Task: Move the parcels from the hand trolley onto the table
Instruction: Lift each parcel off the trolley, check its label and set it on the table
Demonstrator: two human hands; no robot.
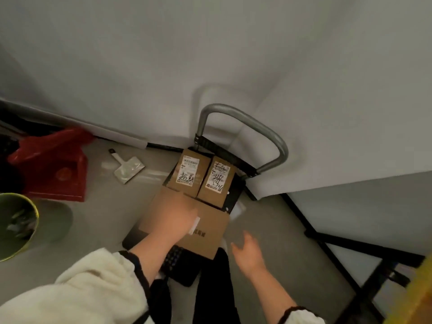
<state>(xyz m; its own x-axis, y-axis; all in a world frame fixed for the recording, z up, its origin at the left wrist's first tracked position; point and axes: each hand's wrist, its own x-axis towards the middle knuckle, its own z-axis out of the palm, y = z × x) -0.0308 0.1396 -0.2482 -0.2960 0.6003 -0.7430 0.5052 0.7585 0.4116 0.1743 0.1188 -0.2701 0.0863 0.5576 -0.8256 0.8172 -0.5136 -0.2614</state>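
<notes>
The trolley (233,195) stands on the grey floor against the white cloth of the table (327,101). Its grey handle (264,134) is at the far end, close to that cloth. 3 parcels are on the black deck. 2 small ones stand side by side at the handle end, the left box (189,174) and the right box (218,181). They touch each other, and each has a white label with black handwriting on top. In front of them the big box (210,232) lies flat and touches both.

The left hand (176,218) lies on top of the big box with its fingers toward the small boxes. The fingers are blurred, so I cannot tell if they curl round an edge. The right hand (247,251) is in the air just beside the right edge of the big box, fingers spread and relaxed, holding nothing.

On the floor to the left are a red bag (51,164), a green bin (18,225) with rubbish inside, and a flat grey tool (128,170). To the right the black table legs (327,242) run close beside the trolley. A yellow thing (418,293) shows in the lower right corner, too blurred to name.
</notes>
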